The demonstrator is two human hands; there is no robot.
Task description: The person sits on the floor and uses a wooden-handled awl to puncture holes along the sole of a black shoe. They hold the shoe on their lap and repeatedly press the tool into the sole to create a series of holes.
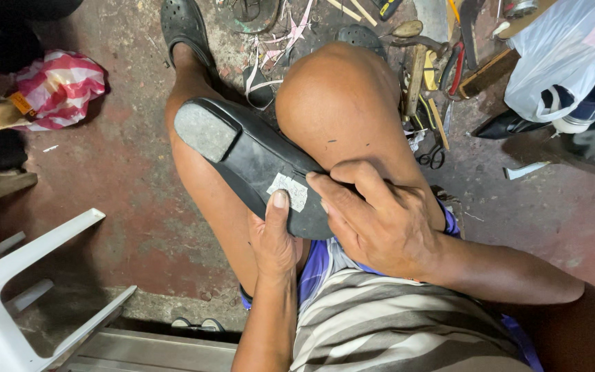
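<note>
Black flat shoe (pixel 256 162), sole up, wedged between knees; heel tip at upper left. Left hand (pixel 273 241) under sole edge, thumb pressed on pale patch (pixel 290 191) at mid-sole; grip narrow, steadying shoe. Right hand (pixel 380 220) w/ fingers curled over shoe's right edge against knee; grip clamped on shoe.

Risk (judgement): patch may lift or shift if thumb pressure slackens; shoe may slip off knee if right-hand clamp eases.

White plastic bag (pixel 559 62), upper right: dark shoes beside and partly under it; contents unclear. Red-white striped bag (pixel 60 86), left: contents hidden.
</note>
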